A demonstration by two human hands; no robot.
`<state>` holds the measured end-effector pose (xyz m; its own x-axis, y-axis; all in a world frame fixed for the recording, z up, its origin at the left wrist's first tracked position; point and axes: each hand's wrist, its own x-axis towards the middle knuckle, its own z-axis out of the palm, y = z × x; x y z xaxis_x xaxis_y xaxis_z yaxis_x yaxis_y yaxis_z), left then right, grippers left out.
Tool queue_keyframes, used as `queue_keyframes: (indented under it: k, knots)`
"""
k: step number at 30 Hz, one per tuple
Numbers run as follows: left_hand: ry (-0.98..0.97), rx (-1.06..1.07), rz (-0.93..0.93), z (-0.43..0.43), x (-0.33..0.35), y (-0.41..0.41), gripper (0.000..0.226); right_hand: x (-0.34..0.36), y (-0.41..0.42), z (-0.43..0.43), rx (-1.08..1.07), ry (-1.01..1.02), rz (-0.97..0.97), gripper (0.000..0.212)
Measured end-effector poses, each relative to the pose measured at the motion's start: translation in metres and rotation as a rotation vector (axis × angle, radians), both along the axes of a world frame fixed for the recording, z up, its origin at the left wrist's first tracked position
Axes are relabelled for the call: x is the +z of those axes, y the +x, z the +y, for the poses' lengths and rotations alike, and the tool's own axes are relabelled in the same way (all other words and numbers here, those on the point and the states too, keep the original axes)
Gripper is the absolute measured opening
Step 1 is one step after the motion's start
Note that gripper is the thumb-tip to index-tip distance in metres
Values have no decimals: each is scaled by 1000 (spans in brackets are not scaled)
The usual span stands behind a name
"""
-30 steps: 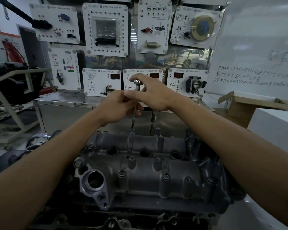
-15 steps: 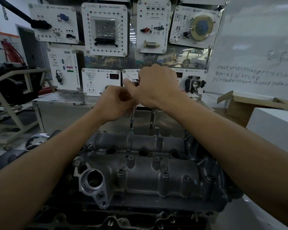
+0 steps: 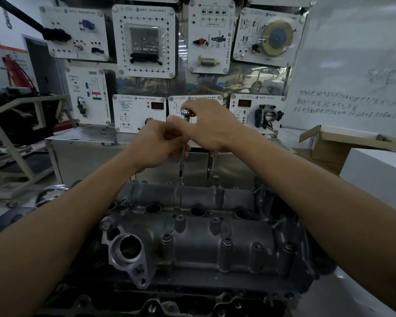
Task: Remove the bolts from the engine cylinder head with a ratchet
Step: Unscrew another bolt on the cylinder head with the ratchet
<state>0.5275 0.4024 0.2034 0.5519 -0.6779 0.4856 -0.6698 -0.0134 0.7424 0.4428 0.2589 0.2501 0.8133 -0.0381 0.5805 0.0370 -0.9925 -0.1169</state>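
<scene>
1. The left hand point(image 3: 156, 145) stays where it was a second ago. Its fingers are curled round the extension point(image 3: 181, 163) just below the ratchet point(image 3: 186, 112) and hold it upright.
2. The extension's tip sits on a bolt point(image 3: 180, 180) at the far edge of the cylinder head point(image 3: 215, 243), about the middle of the far row.
3. The right hand point(image 3: 215, 126) has rolled round. Half a second ago it covered the ratchet's chrome head; now the head shows again to the left of the hand, and thumb and fingers seem to grasp the tool. I judge this to be one more loosening turn on the same bolt.
4. The ratchet's handle is hidden under the right hand. The joint between socket and bolt is small and dark, so I cannot tell how far the thread has backed out.
</scene>
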Motion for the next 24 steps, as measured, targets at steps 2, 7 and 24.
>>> queue_keyframes:
  k: [2, 7, 24]
  knots:
    - [-11, 59, -4, -2, 1, -2, 18, 4, 0, 4, -154, -118, -177, 59]
    - [0, 143, -117, -5, 2, -3, 24, 7, -8, 15, -302, -226, -371, 57]
    - [-28, -33, -5, 1, -2, 4, 11, -6, -5, -2, 173, 191, 88, 72]
